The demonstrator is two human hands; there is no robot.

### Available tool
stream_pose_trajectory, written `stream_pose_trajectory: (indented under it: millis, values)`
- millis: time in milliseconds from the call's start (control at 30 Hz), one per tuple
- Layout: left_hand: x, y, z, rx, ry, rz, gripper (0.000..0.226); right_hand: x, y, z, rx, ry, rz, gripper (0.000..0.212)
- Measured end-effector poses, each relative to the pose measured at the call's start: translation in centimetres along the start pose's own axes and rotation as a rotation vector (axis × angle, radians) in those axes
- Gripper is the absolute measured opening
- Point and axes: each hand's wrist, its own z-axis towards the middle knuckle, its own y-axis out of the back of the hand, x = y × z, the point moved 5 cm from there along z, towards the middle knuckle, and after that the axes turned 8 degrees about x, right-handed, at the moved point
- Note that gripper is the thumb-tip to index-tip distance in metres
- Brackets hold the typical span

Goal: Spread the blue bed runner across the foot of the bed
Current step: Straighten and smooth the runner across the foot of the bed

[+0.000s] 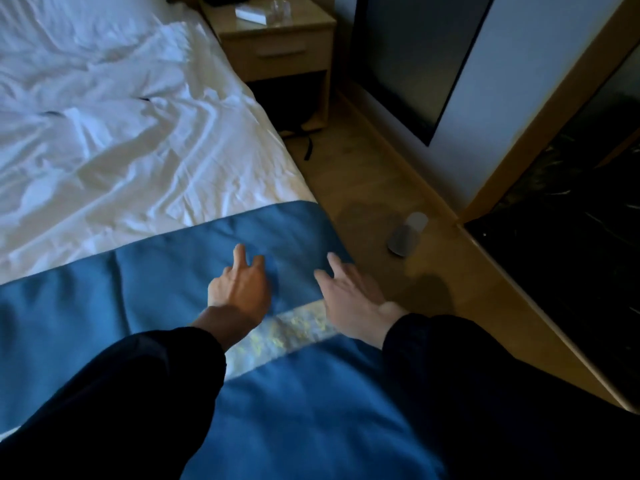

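Two hands, left hand (pixel 239 289), right hand (pixel 353 299), fingers apart, over blue bed runner (pixel 156 292)

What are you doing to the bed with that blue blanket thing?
A person is laying the blue bed runner across the foot of the bed. The left hand and the right hand are both open over the runner near the bed's corner, as if smoothing it. The white sheet beyond is wrinkled.
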Motion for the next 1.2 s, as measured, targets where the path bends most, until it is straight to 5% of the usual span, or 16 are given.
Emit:
stream_pose_trajectory:
  millis: [167,300,433,733,933,1200]
  values:
    - [4.9,1.0,6.1,0.078,0.086,-0.08,0.061,1.1,2.8,9.4,0.002,-0.066,0.025,0.035]
    - [8.2,2.1,10.3,0.056,0.121,-0.104,0.05,1.0,4.0,16.1,-0.001,-0.08,0.068,0.052]
    - [10.4,2.2,12.9,0.061,0.148,-0.138,0.026,1.9,4.5,20.5,-0.045,-0.029,0.054,0.025]
    - [6.8,1.8,14.8,-0.059,0.033,-0.313,0.01,-0.5,4.9,22.1,-0.104,-0.154,0.011,0.026]
    - [9.6,1.9,13.7,-0.074,0.112,-0.133,0.016,3.0,3.8,22.5,-0.09,0.118,0.059,0.017]
    - [9.6,1.5,14.1,-0.041,0.069,-0.189,0.009,1.8,4.9,21.5,-0.118,-0.039,0.043,0.022]
